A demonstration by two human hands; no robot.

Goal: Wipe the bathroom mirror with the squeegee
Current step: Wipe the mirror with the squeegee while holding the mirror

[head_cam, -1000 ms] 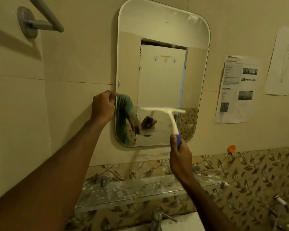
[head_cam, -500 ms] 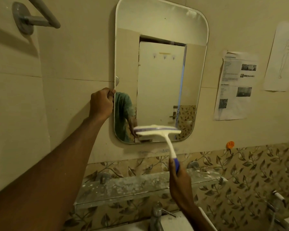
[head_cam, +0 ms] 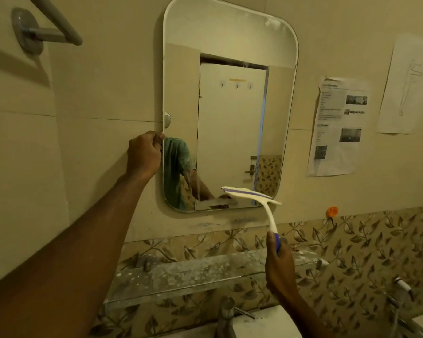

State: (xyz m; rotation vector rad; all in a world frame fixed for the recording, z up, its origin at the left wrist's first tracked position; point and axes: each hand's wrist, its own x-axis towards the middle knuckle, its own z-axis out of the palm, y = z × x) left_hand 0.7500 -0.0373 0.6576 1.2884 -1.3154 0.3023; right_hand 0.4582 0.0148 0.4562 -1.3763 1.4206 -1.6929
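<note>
Mirror [head_cam: 230, 69] glass is hanging on the tiled wall, above a speckled shelf [head_cam: 181, 274] and the tap [head_cam: 226, 313] below it.

At the far left, a grey rail [head_cam: 47, 28] is jutting from the wall, well apart from the work. Moving right, the left hand [head_cam: 143, 156] is gripping the mirror's left edge about halfway down, its fingers [head_cam: 156, 139] curling together around the rim. It is probably steadying the mirror so it is not swinging or rocking under the blade's pressure. Just above that hand, a small knob [head_cam: 167, 120] is sitting on the same edge.

Further right, the squeegee [head_cam: 252, 195] is lying with its blade across the mirror's bottom right corner, close to the lower rim and tilting slightly down to the right. Whether the rubber is touching the glass I cannot tell for sure. The white neck is running down and right to the blue grip, and the right hand [head_cam: 277, 269] is holding that grip low, in front of the shelf, fingers clamped around it. Holding the grip so far below is likely letting the blade run right to the bottom edge.

White residue is clinging to the mirror's top right corner, so I judge more passes are needed. At the right, papers [head_cam: 337, 125] are hanging on the wall, clear of the work.
</note>
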